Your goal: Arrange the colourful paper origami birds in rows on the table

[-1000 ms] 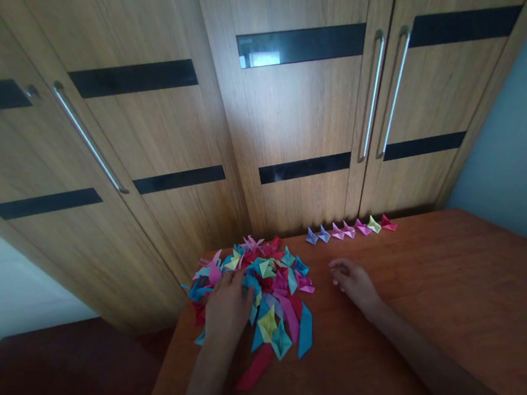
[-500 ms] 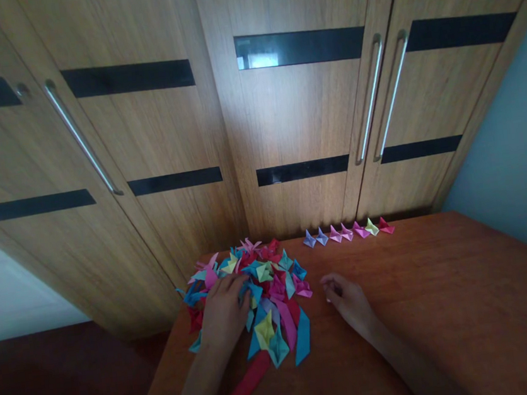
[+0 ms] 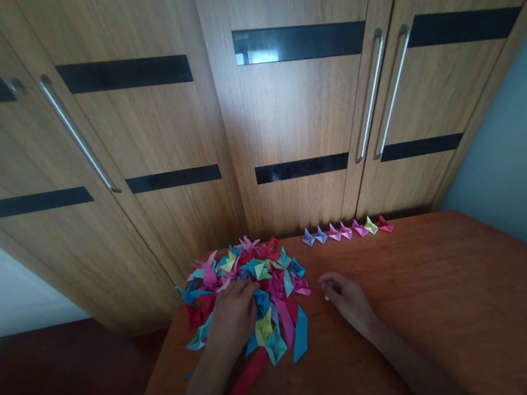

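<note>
A heap of folded paper pieces in blue, pink, red, yellow and pale green (image 3: 264,332) lies on the left part of the table. My left hand (image 3: 234,308) rests on the middle of the heap, fingers stretched forward over the pieces; its fingertips are partly hidden among them. To the right of the heap, my right hand (image 3: 346,296) is held over the bare tabletop, its fingers curled in and no object visible in them. Along the back edge runs a row of several small folded paper pieces (image 3: 346,231), purple, pink, yellow and red.
The brown wooden table (image 3: 437,304) stands against a wooden wardrobe (image 3: 292,112) with black strips and metal handles (image 3: 370,96). A blue-grey wall (image 3: 516,162) is on the right. A flat red paper strip (image 3: 249,373) lies nearest me.
My left hand has shifted right and slightly nearer me across the heap, and some pieces under it have moved. My right hand and the row have stayed as they were.
</note>
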